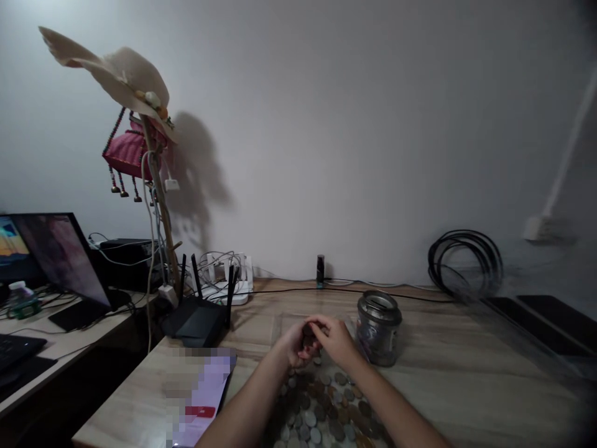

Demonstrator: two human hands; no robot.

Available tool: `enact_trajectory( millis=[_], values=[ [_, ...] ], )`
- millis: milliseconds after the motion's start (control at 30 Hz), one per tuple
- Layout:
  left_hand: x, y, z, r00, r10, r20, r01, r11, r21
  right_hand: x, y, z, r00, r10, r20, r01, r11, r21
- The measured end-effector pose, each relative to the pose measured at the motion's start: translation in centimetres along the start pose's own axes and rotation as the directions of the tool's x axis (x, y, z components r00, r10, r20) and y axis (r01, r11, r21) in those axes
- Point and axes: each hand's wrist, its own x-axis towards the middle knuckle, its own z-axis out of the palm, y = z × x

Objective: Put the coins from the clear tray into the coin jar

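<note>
Both hands meet over a spread of coins (326, 407) on the wooden table (466, 386). My left hand (295, 343) is cupped and closed around a small stack of coins (308, 336). My right hand (334, 339) curls over the same stack from the right, fingertips pinching it. A glass jar (379, 328) with some coins inside stands just right of my right hand, open at the top.
A black router (198, 317) with antennas sits left of the hands. A phone (200, 398) lies at the near left edge. A laptop (60, 261) and a stand with a hat (121, 74) are at left. Coiled black cable (464, 261) leans on the wall.
</note>
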Motion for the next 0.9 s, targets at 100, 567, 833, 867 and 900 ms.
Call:
enact_trajectory(
  millis=[100, 567, 833, 867, 900],
  values=[
    [0.0, 0.0, -0.2, 0.999, 0.036, 0.01, -0.037, 0.999, 0.017, -0.3, -0.3, -0.1, 1.0, -0.002, -0.013, 0.001, 0.997, -0.075],
    [-0.2, 0.0, -0.4, 0.998, 0.03, -0.06, -0.027, 0.999, 0.047, 1.4, -1.8, -12.6, 0.82, -0.185, -0.542, -0.293, 0.677, -0.675],
    [-0.6, -0.5, 0.4, 0.981, 0.146, -0.126, -0.116, 0.968, 0.221, 2.6, 2.0, -15.9, 0.943, 0.046, -0.33, -0.306, 0.51, -0.804],
    [-0.6, -0.6, 0.4, 0.979, 0.167, -0.117, -0.136, 0.961, 0.24, 2.5, 1.6, -15.5, 0.944, 0.032, -0.329, -0.299, 0.505, -0.81],
    [-0.7, -0.7, 0.3, 0.977, 0.187, -0.106, -0.155, 0.955, 0.254, 2.3, 1.1, -15.1, 0.943, 0.003, -0.333, -0.288, 0.51, -0.811]
  ],
)
